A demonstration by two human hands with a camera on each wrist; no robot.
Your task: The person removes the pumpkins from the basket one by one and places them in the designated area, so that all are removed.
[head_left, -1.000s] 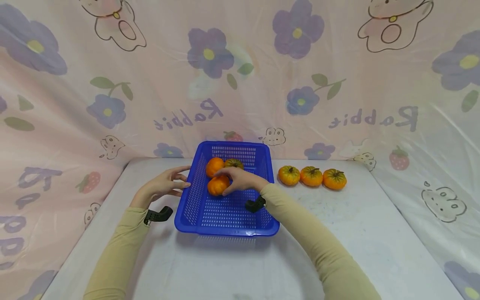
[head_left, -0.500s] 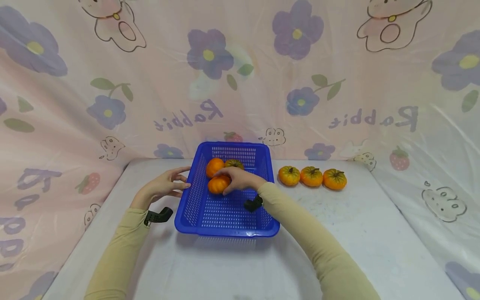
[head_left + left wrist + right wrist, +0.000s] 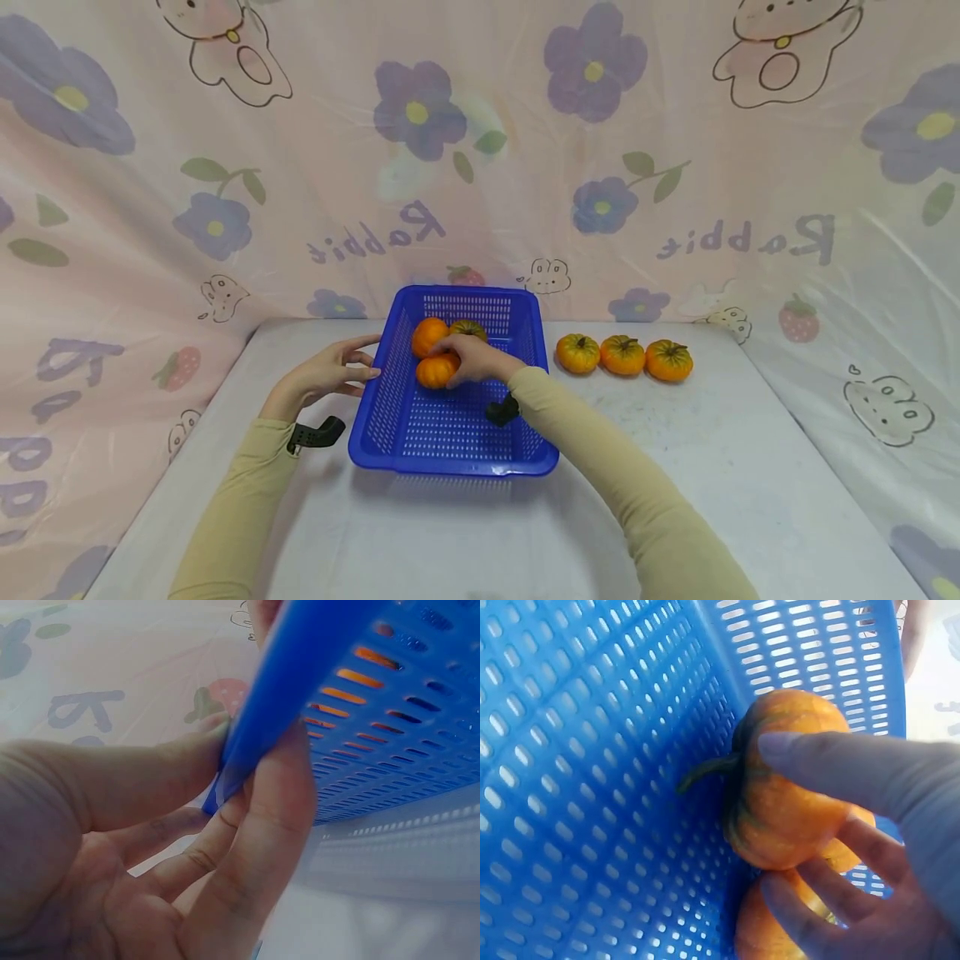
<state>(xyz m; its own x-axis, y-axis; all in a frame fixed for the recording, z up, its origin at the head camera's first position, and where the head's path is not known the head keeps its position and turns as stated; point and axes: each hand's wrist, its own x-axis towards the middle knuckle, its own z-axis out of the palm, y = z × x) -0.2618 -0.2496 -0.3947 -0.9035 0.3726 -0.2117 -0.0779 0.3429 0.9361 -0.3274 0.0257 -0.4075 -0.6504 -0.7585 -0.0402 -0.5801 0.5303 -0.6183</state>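
A blue perforated plastic basket (image 3: 454,467) stands on the table. My left hand (image 3: 322,375) pinches its left rim (image 3: 277,690), thumb on one side and fingers on the other. Inside the basket my right hand (image 3: 480,358) grips a small orange pumpkin (image 3: 435,372), the thumb (image 3: 832,761) over its side and the fingers beneath. Its green stem (image 3: 709,771) points away from the palm, toward the basket floor in the right wrist view. Behind it sit another orange pumpkin (image 3: 430,335) and a greenish pumpkin (image 3: 469,330), the latter partly hidden by my right hand.
Three yellow-orange pumpkins with green tops, a left one (image 3: 577,353), a middle one (image 3: 622,356) and a right one (image 3: 669,361), stand in a row right of the basket. A patterned curtain (image 3: 510,192) hangs behind the white table (image 3: 675,475).
The gripped pumpkin has turned slightly and moved a little farther back in the basket. My right wrist has drifted slightly left. My left hand keeps its place on the rim.
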